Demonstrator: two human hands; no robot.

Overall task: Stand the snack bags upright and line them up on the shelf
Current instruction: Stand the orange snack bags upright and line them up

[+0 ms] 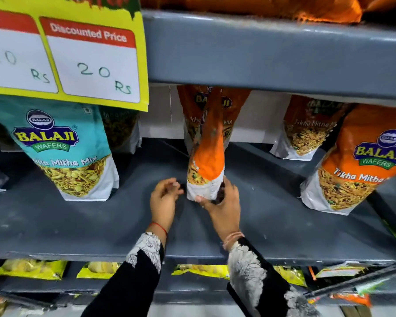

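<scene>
Orange Tikha Mitha bag [207, 156] upright, edge-on, mid grey shelf [78, 220]; white base pinched by right hand [222, 207], fingers clamped on it. Left hand [164, 197] just beside, fingers loosely curled, empty. Teal Balaji bag [64, 152] upright at left, orange Balaji bag [361, 170] leaning at right. Yellow price sign [78, 53] above.

1. Middle orange snack bag [207, 156]: stands upright on the grey shelf [78, 220], turned edge-on, its white base near the shelf's middle.
2. Teal snack bag [62, 152]: upright, facing front, well left of the middle orange snack bag.
3. Right orange snack bag [357, 175]: leaning, well to its right.
4. Rear orange snack bag [306, 131]: upright, behind the right one.
</scene>
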